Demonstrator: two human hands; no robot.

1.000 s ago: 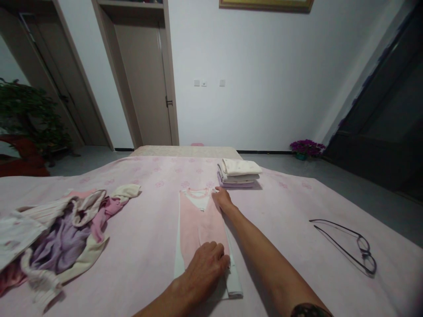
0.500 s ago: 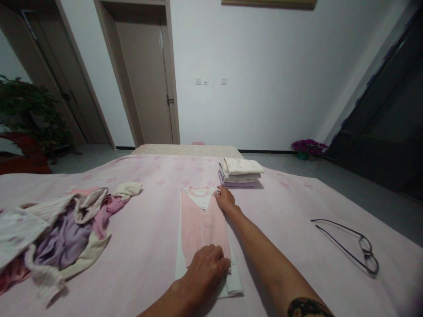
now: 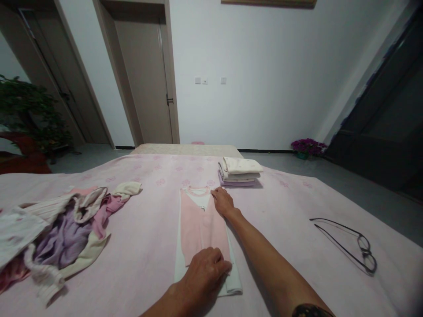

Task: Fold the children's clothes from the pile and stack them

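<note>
– On the bed's pink spread (image 3: pixel 284 220), where does the garment lie?
– Mid-bed, straight ahead. It is a pale pink garment (image 3: pixel 201 222) folded into a long narrow strip. White shows along both long edges and at the neckline, which points away from the person.
– And the hands?
– The right hand (image 3: pixel 223 203) rests at the far right corner by the collar, fingers stretched out on the cloth and closed around nothing. The left hand (image 3: pixel 205 274) sits palm down on the near hem with its fingers bent over the fabric. Whether they pinch it I cannot tell.
– Room to move?
– Pink spread shows on both sides of the strip. A heap of loose clothes (image 3: pixel 62 229), crumpled, in lilac, cream and pink, sits well to the left. A squared stack of folded clothes (image 3: pixel 240 172) stands just beyond the right hand, near the bed's far edge. Thin dark-framed glasses (image 3: pixel 352 246), arms open, lie well off to the right.
– Textures?
– The spread is matte with faint flower prints, and the garment looks like a smooth knit.
</note>
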